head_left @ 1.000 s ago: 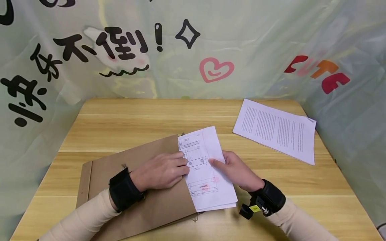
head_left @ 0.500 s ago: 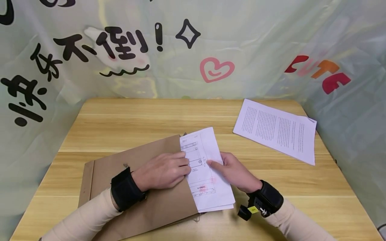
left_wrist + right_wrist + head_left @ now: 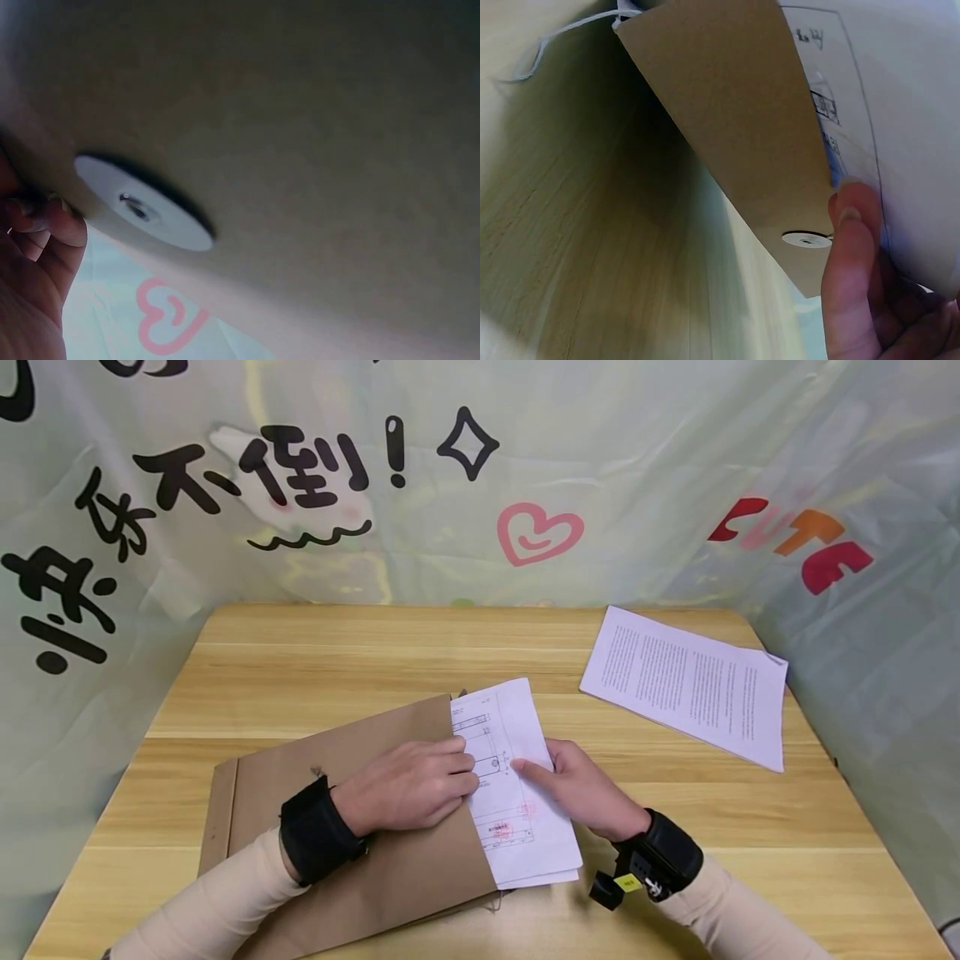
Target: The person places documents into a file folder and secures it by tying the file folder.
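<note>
A: Where are the white paper sheets printed with line drawings and a reddish stamp (image 3: 501, 797)?

B: Partly inside the flat brown paper envelope (image 3: 375, 872), the rest jutting from its mouth on the right. The envelope lies aslant on the pale wood-grain counter (image 3: 360, 660).

A: Why is the left grip (image 3: 412, 785) laid across it?

B: Its fingers curl at the mouth's edge, pinching the brown paper there. I'd judge that steadies the envelope and controls its lip.

A: And the right grip (image 3: 592, 789)?

B: It pinches the sheets by their outer edge, thumb on top and fingers beneath. Taken about midway along, they're probably easier to keep in line with the mouth.

A: Any snags?

B: A round white disc (image 3: 169, 223) with a metal eyelet stands on the envelope's face, and a thin pale string (image 3: 577, 26) trails from a corner. The string looks likelier to catch.

A: And room?

B: Bare wood separates the sheets from the stack of white pages in dense black text (image 3: 686, 689), near the counter's far right corner. The pale printed fabric backdrop (image 3: 637, 468) bounds the far side. The envelope runs out of view at the front, so I can't tell how near that edge is.
</note>
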Demonstrator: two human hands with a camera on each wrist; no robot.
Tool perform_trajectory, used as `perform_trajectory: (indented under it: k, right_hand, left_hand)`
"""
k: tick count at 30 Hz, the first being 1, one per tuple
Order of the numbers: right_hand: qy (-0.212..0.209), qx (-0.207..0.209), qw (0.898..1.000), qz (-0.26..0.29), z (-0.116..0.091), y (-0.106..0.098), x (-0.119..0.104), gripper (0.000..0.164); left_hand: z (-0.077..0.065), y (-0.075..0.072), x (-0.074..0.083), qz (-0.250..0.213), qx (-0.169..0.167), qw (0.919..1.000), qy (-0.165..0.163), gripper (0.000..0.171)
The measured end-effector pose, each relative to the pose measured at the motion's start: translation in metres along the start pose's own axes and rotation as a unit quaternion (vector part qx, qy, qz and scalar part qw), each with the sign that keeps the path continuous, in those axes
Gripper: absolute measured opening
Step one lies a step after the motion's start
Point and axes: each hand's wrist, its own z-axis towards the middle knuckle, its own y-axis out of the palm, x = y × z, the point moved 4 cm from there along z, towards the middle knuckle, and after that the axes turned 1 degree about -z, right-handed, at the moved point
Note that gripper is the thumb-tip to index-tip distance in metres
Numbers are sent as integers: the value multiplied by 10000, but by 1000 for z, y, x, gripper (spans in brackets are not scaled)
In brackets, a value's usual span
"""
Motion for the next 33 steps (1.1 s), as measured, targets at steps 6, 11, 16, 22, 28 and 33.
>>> perform_trajectory:
  k: [6, 11, 16, 22, 28, 33]
  right_hand:
    - [-30, -50, 10000, 48, 1, 2, -1, 42]
    - [-22, -51, 10000, 62, 1, 2, -2, 42]
    - [-13, -68, 10000, 55, 1, 3, -3, 41]
    - [-24, -119, 9999, 14, 2, 4, -6, 42]
    - [-53, -98, 9999, -78, 2, 5, -8, 43]
    - [-44, 53, 9996, -290, 1, 3, -11, 42]
  left_hand:
    - [1, 0, 0, -2, -33, 10000, -3, 12]
    - [2, -1, 1, 7, -90, 10000, -9, 12]
    - [4, 0, 1, -74, -89, 9999, -23, 13]
    - [7, 1, 2, -86, -117, 9999, 0, 15]
    - [8, 2, 3, -130, -100, 9999, -17, 15]
    - [9, 1, 3, -113, -91, 9999, -10, 15]
